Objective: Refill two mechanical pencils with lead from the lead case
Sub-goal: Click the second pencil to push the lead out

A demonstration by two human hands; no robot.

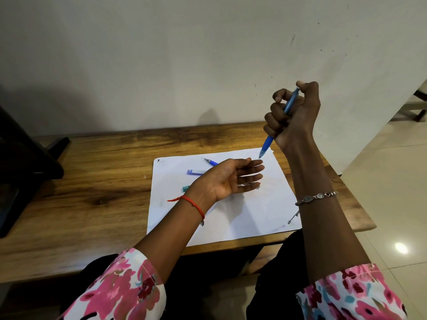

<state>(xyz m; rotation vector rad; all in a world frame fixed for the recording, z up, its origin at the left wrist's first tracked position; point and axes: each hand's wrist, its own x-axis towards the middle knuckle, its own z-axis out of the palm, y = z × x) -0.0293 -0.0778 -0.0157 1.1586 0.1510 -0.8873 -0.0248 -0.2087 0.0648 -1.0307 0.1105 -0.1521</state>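
Wooden table against a pale wall

A white sheet of paper [265, 211] is lying on the wooden table [92, 181], a dark object [25, 162] is sitting at its left end, and glossy floor tiles [397, 192] are showing right.

1. Right hand [294, 114] raised above the wooden table [92, 172], fist closed around a blue mechanical pencil [278, 124], tip down, thumb on its top end.
2. Left hand [227, 179] open, palm up, fingers spread over white paper [265, 204].
3. On the paper: a 2nd blue pencil [209, 161], blue lead case [196, 172], small teal piece [186, 187].
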